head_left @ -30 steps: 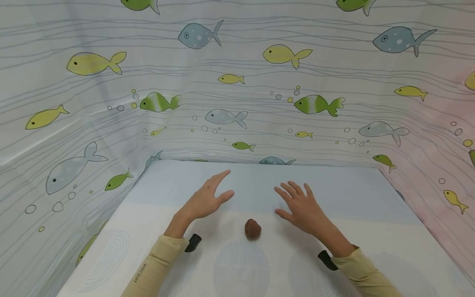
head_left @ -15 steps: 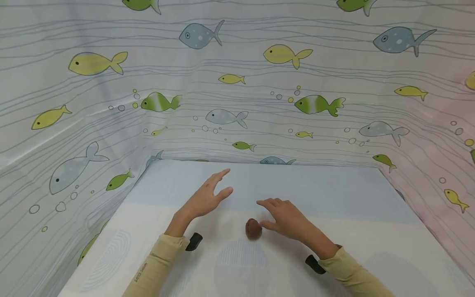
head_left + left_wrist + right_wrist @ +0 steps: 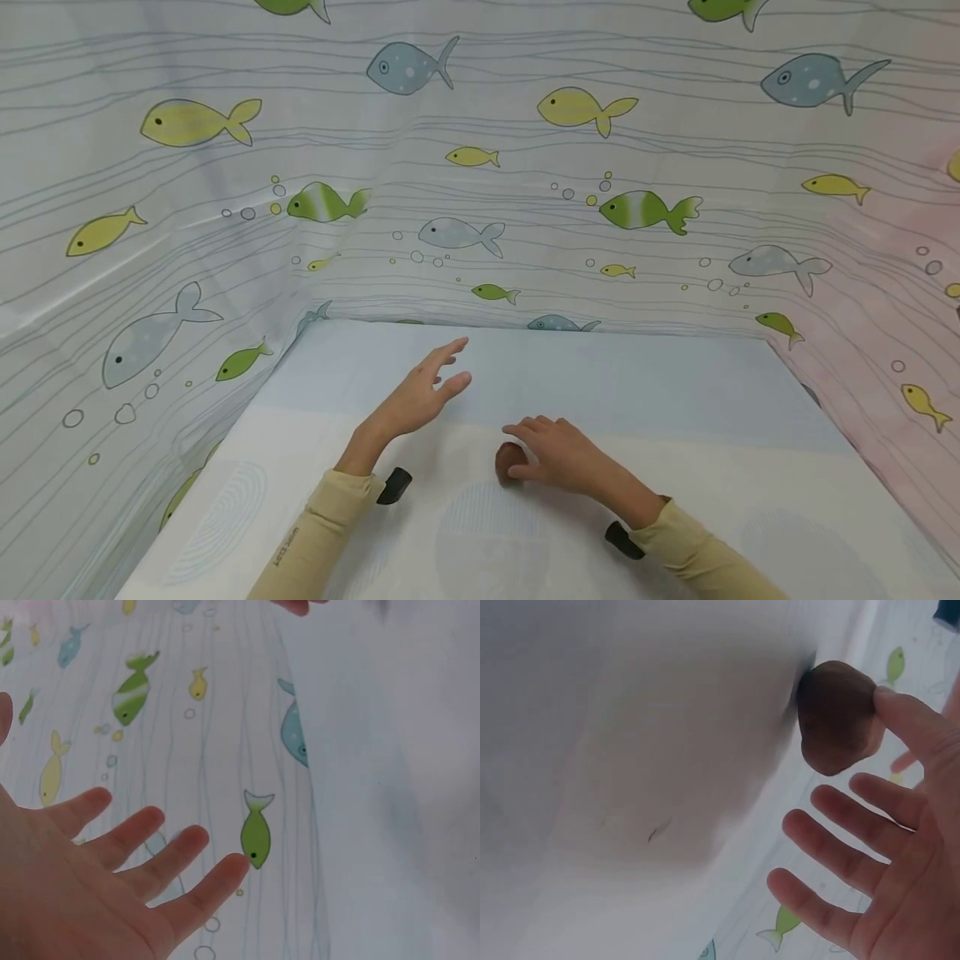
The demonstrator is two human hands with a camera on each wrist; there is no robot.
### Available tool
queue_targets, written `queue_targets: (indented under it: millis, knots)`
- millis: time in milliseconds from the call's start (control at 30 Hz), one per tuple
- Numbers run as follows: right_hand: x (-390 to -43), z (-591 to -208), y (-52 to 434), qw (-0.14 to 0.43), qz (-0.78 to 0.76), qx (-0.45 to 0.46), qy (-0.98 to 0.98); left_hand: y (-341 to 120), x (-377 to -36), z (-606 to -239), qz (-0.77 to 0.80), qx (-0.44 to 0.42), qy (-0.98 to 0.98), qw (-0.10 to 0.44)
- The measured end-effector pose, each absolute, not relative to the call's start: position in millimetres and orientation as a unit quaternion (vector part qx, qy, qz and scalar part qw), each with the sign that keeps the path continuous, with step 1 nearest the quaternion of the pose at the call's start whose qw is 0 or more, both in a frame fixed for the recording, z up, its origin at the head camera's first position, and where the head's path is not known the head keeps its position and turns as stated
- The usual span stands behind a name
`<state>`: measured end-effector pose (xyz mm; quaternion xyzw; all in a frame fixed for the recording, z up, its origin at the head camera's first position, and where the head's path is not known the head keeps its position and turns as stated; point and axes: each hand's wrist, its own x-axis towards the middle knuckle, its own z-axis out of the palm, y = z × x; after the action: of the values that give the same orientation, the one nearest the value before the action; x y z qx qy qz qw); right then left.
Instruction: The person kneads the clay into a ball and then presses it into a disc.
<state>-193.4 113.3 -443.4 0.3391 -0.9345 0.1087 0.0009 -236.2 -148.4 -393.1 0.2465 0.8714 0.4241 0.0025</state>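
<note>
Right grip: my fingers spread and loose, thumb tip touching the brown lump (not closed round it).
Left grip: fingers straight, apart, hovering, holding nothing.
Brown lump: on the surface, just beside my right thumb.

Left hand: raised, palm open, fingers straight and spread, holding nothing.
Right hand: lowered, palm down, fingers loosely extended, thumb tip touching something small.
Sleeves: pale yellow, reaching both wrists.
Wrists: each carried a dark strap-mounted device.
Forearms: angled inward from the lower edge.
</note>
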Motion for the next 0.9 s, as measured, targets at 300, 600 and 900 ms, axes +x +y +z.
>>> queue_targets:
  millis: [300, 600, 900]
  knots:
    - [-189, -444, 101, -0.016, 0.095, 0.342, -0.935, -147, -237, -394, 0.451, 0.253, 0.856, 0.018]
    - [-188, -443, 100, 0.001, 0.089, 0.356, -0.93, -145, -235, -391, 0.474, 0.253, 0.842, 0.034]
    - [-185, -442, 101, 0.026, 0.083, 0.365, -0.927, -141, -237, -393, 0.495, 0.263, 0.828, 0.033]
